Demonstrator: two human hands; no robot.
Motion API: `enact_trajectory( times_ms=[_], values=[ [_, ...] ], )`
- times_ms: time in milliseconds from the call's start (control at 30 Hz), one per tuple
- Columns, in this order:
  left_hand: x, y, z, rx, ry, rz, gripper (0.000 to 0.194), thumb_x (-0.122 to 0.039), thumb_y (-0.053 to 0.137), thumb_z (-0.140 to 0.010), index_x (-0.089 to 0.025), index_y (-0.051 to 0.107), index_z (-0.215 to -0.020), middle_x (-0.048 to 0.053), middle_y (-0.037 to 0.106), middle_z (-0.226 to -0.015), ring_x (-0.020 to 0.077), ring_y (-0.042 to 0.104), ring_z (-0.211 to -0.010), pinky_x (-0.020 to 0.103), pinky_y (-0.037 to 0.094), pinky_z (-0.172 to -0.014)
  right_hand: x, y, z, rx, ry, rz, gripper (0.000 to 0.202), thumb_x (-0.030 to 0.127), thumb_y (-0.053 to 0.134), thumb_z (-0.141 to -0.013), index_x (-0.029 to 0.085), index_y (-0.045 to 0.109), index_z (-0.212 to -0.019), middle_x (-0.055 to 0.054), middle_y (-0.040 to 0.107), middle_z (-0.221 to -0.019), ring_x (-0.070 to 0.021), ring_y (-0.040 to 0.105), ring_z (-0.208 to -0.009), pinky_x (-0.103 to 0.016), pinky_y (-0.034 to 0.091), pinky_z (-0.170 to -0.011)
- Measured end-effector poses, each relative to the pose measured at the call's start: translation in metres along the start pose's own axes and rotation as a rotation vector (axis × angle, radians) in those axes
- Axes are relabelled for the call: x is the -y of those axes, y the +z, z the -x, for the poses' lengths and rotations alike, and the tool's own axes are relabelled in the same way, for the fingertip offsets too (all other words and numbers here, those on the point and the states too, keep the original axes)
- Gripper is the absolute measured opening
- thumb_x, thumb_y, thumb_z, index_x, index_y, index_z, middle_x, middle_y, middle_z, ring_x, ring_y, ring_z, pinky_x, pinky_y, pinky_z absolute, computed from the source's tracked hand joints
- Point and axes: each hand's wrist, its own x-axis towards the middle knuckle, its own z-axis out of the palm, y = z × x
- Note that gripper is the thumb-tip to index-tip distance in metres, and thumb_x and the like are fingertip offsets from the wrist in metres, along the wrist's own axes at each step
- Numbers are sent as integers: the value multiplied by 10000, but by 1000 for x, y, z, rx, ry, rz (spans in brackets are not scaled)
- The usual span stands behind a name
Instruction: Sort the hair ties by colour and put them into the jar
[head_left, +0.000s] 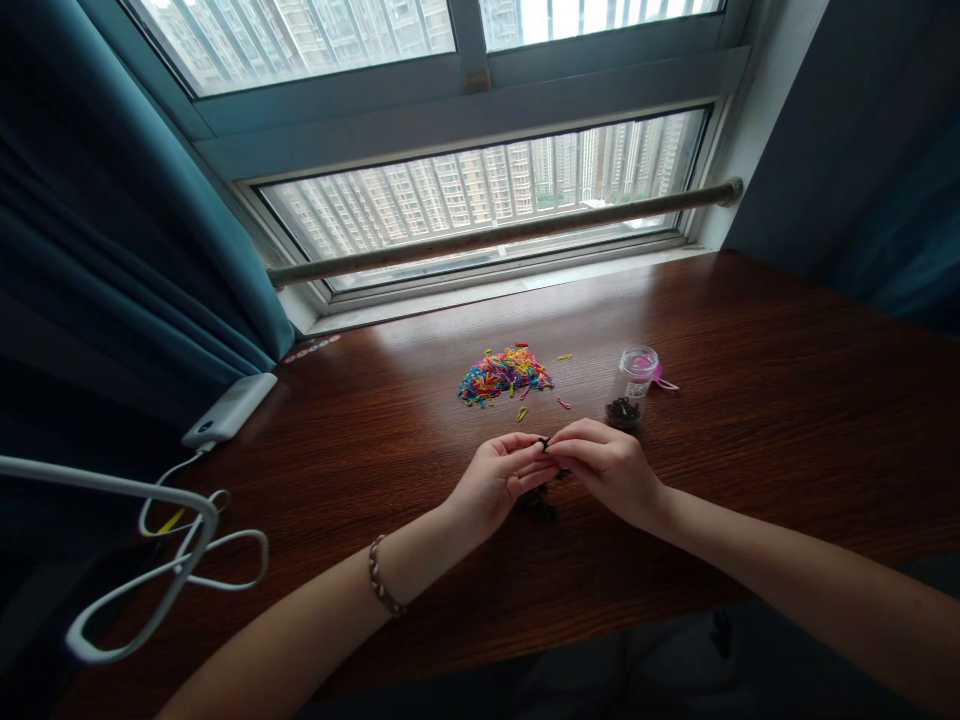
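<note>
My left hand [487,484] and my right hand [611,468] meet above the table, fingertips pinched together on a small black piece [544,443]. Its exact kind is too small to make out. Under and between my hands lies a loose cluster of similar black pieces [537,503], partly hidden by my fingers. Just beyond my right hand stands a clear open jar [636,370] with dark pieces at its bottom. A heap of small multicoloured loops [506,376], apparently elastic bands, lies beyond my left hand, with several strays around it.
Behind the jar lies a pink lid [651,372] with a strap. A white power bank [229,410] with a looped white cable [187,560] sits at the left of the brown wooden table [765,420]. A blue curtain [135,200] and a window with a metal bar [510,233] border the table.
</note>
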Motion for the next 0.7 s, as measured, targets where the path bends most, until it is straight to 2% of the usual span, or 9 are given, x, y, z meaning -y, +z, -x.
enact_trajectory(
  times_ms=[167,367,500,600,700],
  values=[
    [1,2,1,-2,9,-83,203,-201,691,-667,-112,559,-793,71,668,-773,147,649,-696,276,517,-727,0,2,2,17,-16,-1,125,154,472,-832,182,593,-824,-47,614,-788,-137,557,-746,-260,471,-679],
    [1,1,2,-7,65,-172,223,-224,701,-649,-115,539,-756,41,655,-719,138,641,-665,281,517,-713,2,6,4,-21,4,1,185,166,463,-830,191,576,-975,-65,597,-912,-137,573,-802,-249,488,-706],
    [3,4,3,12,117,-190,252,-265,697,-656,-121,524,-767,37,652,-731,143,636,-687,294,513,-722,1,6,5,-8,-14,48,186,168,463,-831,183,595,-961,-66,614,-889,-146,575,-788,-268,496,-700],
    [3,6,4,40,128,-147,255,-264,698,-658,-123,515,-766,30,645,-722,132,628,-684,299,506,-740,4,3,3,14,-109,158,183,142,451,-836,156,597,-945,-86,612,-879,-167,560,-808,-296,492,-701],
    [4,4,4,79,107,-81,248,-233,709,-648,-127,519,-767,22,636,-714,113,615,-674,275,501,-732,10,-2,1,96,-246,315,200,110,414,-845,123,596,-927,-114,605,-858,-199,540,-841,-332,485,-708]
  ],
)
